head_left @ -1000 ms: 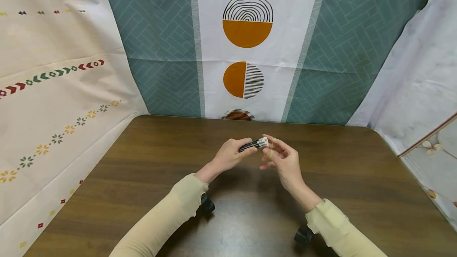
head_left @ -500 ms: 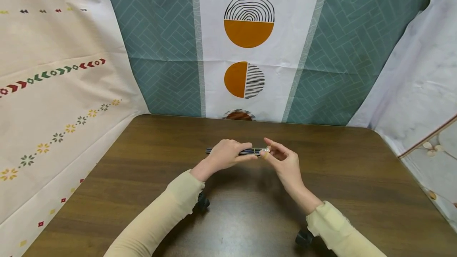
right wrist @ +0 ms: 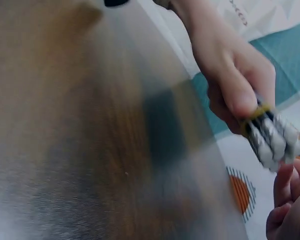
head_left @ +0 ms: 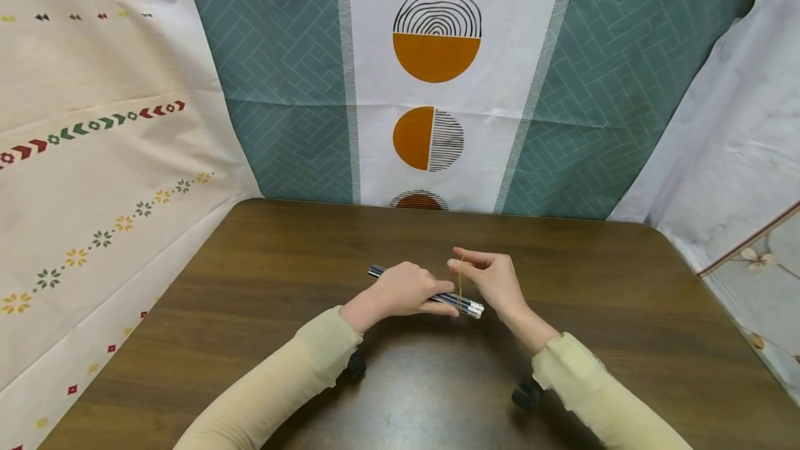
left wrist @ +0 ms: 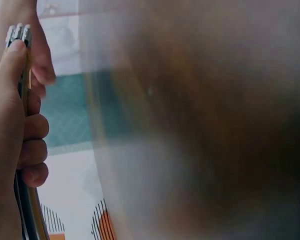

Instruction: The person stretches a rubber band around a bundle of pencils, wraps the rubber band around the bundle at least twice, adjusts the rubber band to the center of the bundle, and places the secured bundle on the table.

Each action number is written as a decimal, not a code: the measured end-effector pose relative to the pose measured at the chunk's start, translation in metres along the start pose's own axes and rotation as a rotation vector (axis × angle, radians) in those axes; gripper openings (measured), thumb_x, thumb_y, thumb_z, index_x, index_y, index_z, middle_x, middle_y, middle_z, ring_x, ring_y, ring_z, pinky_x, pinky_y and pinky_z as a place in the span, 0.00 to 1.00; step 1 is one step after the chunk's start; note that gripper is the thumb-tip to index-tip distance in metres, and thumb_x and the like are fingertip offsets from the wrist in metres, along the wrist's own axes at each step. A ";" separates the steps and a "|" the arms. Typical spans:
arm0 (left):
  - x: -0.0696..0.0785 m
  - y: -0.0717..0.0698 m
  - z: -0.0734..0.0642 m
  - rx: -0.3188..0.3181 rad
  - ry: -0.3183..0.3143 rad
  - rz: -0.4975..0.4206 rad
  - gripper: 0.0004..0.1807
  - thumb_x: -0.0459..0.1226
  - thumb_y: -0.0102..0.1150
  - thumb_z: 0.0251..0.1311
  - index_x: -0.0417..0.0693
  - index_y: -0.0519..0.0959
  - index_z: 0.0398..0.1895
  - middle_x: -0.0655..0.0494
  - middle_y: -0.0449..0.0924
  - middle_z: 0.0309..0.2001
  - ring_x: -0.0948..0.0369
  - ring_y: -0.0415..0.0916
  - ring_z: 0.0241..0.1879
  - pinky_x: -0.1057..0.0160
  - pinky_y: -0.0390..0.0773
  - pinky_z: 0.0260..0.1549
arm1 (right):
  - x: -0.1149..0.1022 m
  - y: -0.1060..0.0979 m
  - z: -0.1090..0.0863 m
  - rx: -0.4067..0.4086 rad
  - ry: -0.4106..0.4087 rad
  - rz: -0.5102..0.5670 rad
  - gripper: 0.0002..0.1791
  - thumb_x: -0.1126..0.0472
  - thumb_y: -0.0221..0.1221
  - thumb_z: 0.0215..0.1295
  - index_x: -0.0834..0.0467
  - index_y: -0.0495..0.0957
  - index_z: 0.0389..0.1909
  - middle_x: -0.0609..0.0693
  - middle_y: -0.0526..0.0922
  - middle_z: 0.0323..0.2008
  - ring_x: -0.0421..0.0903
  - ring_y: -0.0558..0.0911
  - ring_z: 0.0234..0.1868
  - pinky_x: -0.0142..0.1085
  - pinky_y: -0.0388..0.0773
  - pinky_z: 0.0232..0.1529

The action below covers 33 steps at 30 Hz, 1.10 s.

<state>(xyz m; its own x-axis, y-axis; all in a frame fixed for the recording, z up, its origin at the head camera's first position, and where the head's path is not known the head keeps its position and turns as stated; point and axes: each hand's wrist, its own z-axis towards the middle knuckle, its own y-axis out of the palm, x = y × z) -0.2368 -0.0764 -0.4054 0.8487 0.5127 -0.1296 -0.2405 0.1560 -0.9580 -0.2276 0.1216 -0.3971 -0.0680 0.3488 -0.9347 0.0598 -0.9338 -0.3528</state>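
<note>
Over the table (head_left: 406,394), I have the left hand (head_left: 400,292) gripping the pencils (head_left: 473,308) while the right hand (head_left: 496,283) pinches a rubber band (head_left: 460,286) stretched upward near their eraser ends; seemingly mid-wrap, this calls for twisting another loop. A curtain (head_left: 300,89) hangs beyond.

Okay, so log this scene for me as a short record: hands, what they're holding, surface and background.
Left hand: grips the pencils
Right hand: holds the yellow band
Pencils: dark, striped, bundled; white ends stick out past the left hand; exact count unclear
Yellow band: stretched between the bundle, near its white ends, and the right hand; yellow also crosses the pencils in the right wrist view
Surface: brown wooden table
Background: teal and white cloth with orange circle designs
Sleeves: cream, both arms
</note>
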 end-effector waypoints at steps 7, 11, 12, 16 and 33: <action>0.006 -0.003 0.000 0.004 -0.016 -0.098 0.21 0.63 0.55 0.62 0.57 0.76 0.31 0.66 0.56 0.15 0.70 0.54 0.15 0.72 0.49 0.18 | 0.005 0.000 0.011 0.079 0.026 0.052 0.26 0.40 0.64 0.62 0.58 0.86 0.47 0.53 0.90 0.28 0.47 0.76 0.24 0.30 0.66 0.24; 0.005 -0.006 -0.002 0.033 -0.058 -0.219 0.19 0.60 0.57 0.63 0.56 0.77 0.32 0.66 0.58 0.16 0.71 0.53 0.15 0.74 0.49 0.19 | 0.007 0.001 0.008 0.149 -0.007 0.116 0.31 0.37 0.63 0.61 0.63 0.86 0.44 0.41 0.87 0.21 0.41 0.78 0.21 0.29 0.68 0.24; 0.006 -0.007 -0.003 0.058 -0.055 -0.245 0.20 0.60 0.55 0.64 0.55 0.77 0.32 0.66 0.58 0.16 0.72 0.53 0.15 0.75 0.49 0.19 | 0.008 0.002 0.007 0.162 -0.013 0.139 0.31 0.38 0.63 0.62 0.65 0.86 0.44 0.40 0.87 0.20 0.41 0.78 0.21 0.29 0.71 0.25; 0.009 -0.010 -0.004 0.178 -0.025 -0.302 0.32 0.67 0.36 0.66 0.53 0.75 0.29 0.66 0.59 0.16 0.73 0.52 0.15 0.77 0.48 0.20 | 0.010 0.005 0.004 0.186 0.021 0.263 0.34 0.40 0.63 0.62 0.71 0.84 0.44 0.39 0.85 0.17 0.37 0.75 0.15 0.27 0.73 0.23; 0.011 0.005 -0.004 0.271 -0.307 -1.340 0.46 0.72 0.41 0.59 0.32 0.69 0.26 0.59 0.61 0.17 0.69 0.56 0.15 0.70 0.58 0.16 | 0.004 0.007 -0.006 0.341 -0.303 0.270 0.13 0.63 0.61 0.68 0.56 0.85 0.51 0.30 0.87 0.25 0.32 0.76 0.21 0.25 0.64 0.20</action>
<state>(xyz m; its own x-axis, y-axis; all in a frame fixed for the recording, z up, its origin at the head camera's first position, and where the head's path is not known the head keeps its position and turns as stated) -0.2268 -0.0730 -0.4126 0.3751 0.0026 0.9270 0.5482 0.8058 -0.2241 -0.2219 0.1167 -0.4041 -0.3827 0.1008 -0.9184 -0.2090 -0.9777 -0.0202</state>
